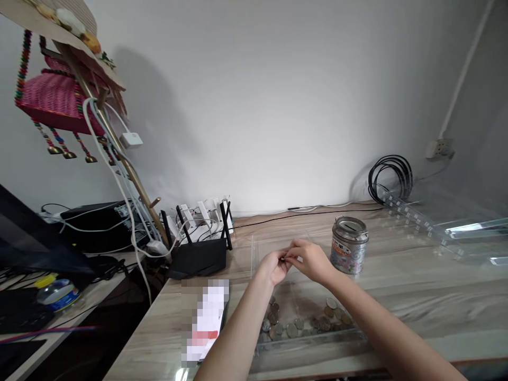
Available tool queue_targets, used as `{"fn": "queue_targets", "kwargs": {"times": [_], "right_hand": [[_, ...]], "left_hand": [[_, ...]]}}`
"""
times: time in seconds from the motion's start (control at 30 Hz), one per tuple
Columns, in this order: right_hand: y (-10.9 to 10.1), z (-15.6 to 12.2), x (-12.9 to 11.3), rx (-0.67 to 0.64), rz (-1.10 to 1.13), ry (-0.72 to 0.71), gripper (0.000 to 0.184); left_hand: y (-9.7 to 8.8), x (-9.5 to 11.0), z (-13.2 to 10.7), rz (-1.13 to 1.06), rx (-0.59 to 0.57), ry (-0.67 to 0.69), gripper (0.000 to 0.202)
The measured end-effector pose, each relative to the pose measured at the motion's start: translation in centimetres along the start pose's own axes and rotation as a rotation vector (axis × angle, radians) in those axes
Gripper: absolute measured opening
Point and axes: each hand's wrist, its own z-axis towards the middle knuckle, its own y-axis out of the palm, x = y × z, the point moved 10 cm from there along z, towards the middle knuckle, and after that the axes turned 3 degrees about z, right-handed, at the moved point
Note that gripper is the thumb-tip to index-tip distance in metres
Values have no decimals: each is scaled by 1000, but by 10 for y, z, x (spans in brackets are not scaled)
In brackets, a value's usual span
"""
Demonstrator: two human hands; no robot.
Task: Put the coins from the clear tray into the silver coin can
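My left hand (275,267) is held over a clear plastic tray (254,259), palm turned up and fingers curled. Against it, my right hand (308,260) pinches with thumb and fingertips. Between the two shows a small dark edge that looks like a coin (282,259); the rest is hidden by the fingers. Several loose coins (292,330) lie in the near part of the tray, below my wrists. A metal tin (349,246) with a slot in its lid and a printed label stands upright to the right of my right hand.
Left of the tray lies a phone (208,320) with its screen blurred out. Behind it stands a black router (200,256) with raised antennas. Coiled black cable (391,180) leans on the wall, beside a clear acrylic piece (420,219). White cables hang from a wooden stand (135,180).
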Motion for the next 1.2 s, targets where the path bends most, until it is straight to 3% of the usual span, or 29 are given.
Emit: {"fn": "queue_targets", "kwargs": {"times": [0.07,0.13,0.23,0.3,0.37,0.47,0.53,0.63,0.77,0.83,0.87,0.97,1.03,1.13,1.2], "right_hand": [[0,1,-1,1,35,-12,18],[-15,1,4,91,47,10,21],[-75,-10,28,427,-100,136,25],[-119,-27,53,608,-285,311,25],[-146,-42,87,601,-426,544,24],[-156,-58,132,422,-448,819,22],[-153,-64,146,346,-420,890,22],[-149,-63,147,300,-422,884,24],[-152,-46,106,512,-481,603,30],[-130,-31,76,520,-378,400,30],[-108,-21,62,434,-283,298,28],[-20,-1,14,-1,-25,18,22],[17,0,-5,-140,21,-54,20],[24,1,-9,-129,15,-50,21],[3,2,0,-33,1,-14,22]], "left_hand": [[2,-3,-1,-37,-2,-30,21],[2,-4,-2,-55,8,-61,19],[-5,-1,-4,-84,64,-73,23],[-10,4,-5,-109,98,-43,29],[-11,7,-6,-116,103,-24,31],[-10,5,-5,-98,80,-45,30],[-10,4,-4,-86,77,-52,28],[-12,4,-3,-75,81,-44,26],[-10,4,-4,-61,70,-49,26],[-8,3,-5,-56,47,-60,29],[-6,3,-5,-54,32,-62,30],[-4,3,-4,-23,7,-59,32],[-5,3,-3,-1,10,-52,30],[-4,2,0,-28,-4,-38,24],[-3,0,1,-48,-18,-45,21]]}}
